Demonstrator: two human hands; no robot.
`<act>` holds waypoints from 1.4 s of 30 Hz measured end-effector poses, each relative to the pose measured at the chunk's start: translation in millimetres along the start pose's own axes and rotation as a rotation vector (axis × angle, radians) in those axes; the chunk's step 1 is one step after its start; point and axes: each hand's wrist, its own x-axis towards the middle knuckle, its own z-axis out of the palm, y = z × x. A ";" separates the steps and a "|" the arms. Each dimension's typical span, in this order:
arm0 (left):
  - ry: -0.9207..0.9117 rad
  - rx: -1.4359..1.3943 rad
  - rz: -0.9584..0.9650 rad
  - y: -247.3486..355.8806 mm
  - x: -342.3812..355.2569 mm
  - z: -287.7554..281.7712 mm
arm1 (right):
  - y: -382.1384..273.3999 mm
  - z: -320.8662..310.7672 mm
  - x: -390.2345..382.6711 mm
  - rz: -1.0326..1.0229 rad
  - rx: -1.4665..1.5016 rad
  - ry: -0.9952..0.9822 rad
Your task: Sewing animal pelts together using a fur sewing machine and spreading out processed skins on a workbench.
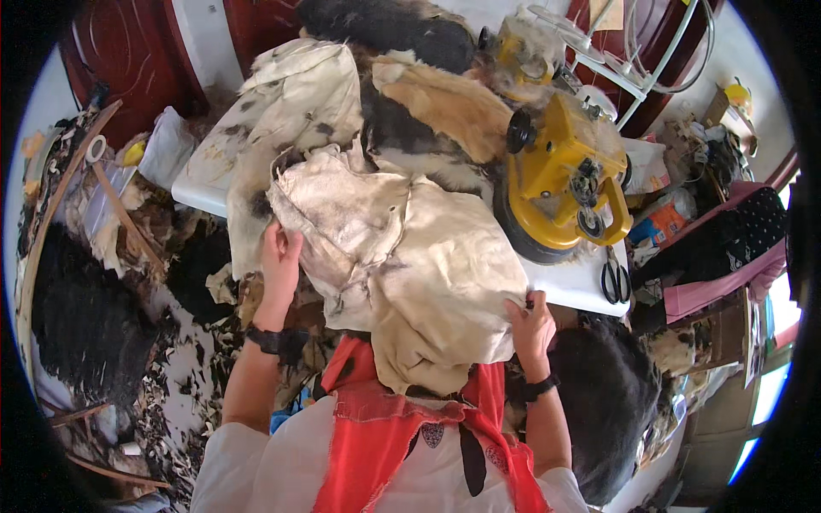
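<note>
A pale, creased hide [436, 265] lies skin side up over the front of the white table [560, 286], hanging down past its near edge. My left hand [280, 261] has its fingers curled at the hide's left edge, gripping it. At the right edge, my right hand [528, 323] pinches the same hide. Under and beyond it, another pale hide with dark patches [299, 94] drapes over the table's left part. A yellow machine with a round base [560, 179] sits right of the hide, and black scissors [616, 278] lie at the table's right end.
Tan fur [445, 103], dark fur [393, 26] and a second yellow machine [522, 51] are at the back, beside a white rack [641, 77]. Scraps, wooden strips [128, 214] and black pelts [85, 316] crowd the left floor. Cloths and piled items [710, 256] fill the right side.
</note>
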 end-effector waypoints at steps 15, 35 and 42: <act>-0.016 0.661 0.478 48.0 -38.4 96.6 | -162.3 66.7 137.8 -1.019 0.203 -0.106; -0.815 0.381 0.766 189.7 -29.1 228.7 | -38.1 -105.2 73.2 -0.075 0.567 -0.145; -0.780 0.331 0.644 167.2 -22.4 320.7 | 20.6 -98.6 124.1 0.154 0.453 -0.050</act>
